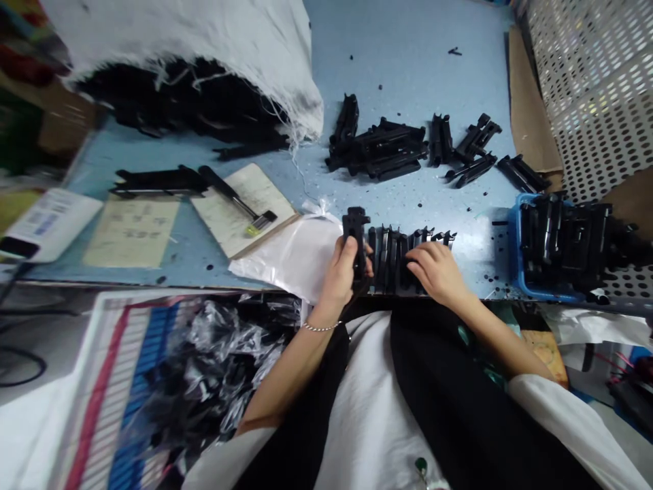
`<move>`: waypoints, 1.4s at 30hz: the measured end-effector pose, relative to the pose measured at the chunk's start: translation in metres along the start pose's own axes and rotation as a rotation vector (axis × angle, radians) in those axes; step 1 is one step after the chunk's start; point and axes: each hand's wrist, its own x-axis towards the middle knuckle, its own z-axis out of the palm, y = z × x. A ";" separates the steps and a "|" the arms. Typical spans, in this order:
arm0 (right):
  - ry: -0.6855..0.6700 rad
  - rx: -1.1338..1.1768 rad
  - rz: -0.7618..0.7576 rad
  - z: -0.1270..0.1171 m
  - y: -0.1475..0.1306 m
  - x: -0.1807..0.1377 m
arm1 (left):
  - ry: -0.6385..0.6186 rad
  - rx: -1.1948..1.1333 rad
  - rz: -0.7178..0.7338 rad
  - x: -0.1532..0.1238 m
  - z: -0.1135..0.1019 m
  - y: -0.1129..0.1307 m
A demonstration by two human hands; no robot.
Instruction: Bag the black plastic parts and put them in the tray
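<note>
My left hand [341, 271] is closed round a black moulded plastic part [356, 235], held upright with its thumb across the near face. To the right of it, several similar black parts stand side by side in a row [388, 258] at the table's front edge. My right hand [437, 271] lies over the right half of this row, fingers bent and pinched on the top of one of the parts; the fingertips are partly hidden among them. A white plastic bag [298, 255] lies flat just left of my left hand.
A pile of black parts [380, 146] lies on the blue table [408, 61]. At right stands a blue basket [517, 255] of parts beside a perforated white crate [596, 82]. A white sack [204, 34] spills parts at back left. A small hammer-like tool [237, 199] rests on a pad [265, 184].
</note>
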 end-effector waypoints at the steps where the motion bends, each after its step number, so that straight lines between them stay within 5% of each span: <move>1: 0.016 -0.022 0.066 0.001 0.012 -0.005 | 0.016 -0.007 -0.071 0.003 -0.007 -0.002; 6: -0.048 -0.021 0.074 0.009 0.070 -0.011 | 0.063 -0.197 -0.366 0.031 -0.011 -0.014; 10: 0.009 -0.103 0.084 -0.012 0.068 0.004 | -0.032 -0.206 -0.398 0.036 -0.004 -0.010; 13: 0.014 0.004 -0.104 -0.032 0.035 0.013 | -0.281 0.019 -0.463 0.013 -0.009 0.002; 16: -0.140 0.198 -0.404 -0.038 0.002 0.016 | -0.640 0.263 -0.624 -0.014 -0.018 0.013; 18: -0.227 0.288 -0.457 -0.037 -0.007 0.015 | -0.719 0.338 -0.614 -0.024 -0.027 0.017; 20: -0.259 0.337 -0.346 -0.034 -0.005 0.014 | -0.517 0.495 -0.330 -0.025 -0.041 0.019; 23: -0.214 0.489 -0.015 -0.025 0.001 0.016 | -0.024 0.820 0.195 -0.018 -0.068 0.014; 25: -0.162 0.742 0.224 -0.013 -0.003 0.020 | 0.130 1.025 0.358 -0.011 -0.083 0.009; 28: -0.136 1.204 0.497 0.011 -0.022 0.028 | 0.124 1.196 0.426 0.001 -0.098 0.006; 31: -0.130 1.496 0.622 0.029 -0.043 0.039 | 0.045 1.010 0.357 0.010 -0.108 0.011; 35: -0.154 1.673 0.663 0.032 -0.063 0.056 | 0.070 0.758 0.295 0.018 -0.115 0.019; 42: -0.210 1.850 0.664 0.057 -0.093 0.091 | 0.107 0.710 0.351 0.010 -0.114 0.026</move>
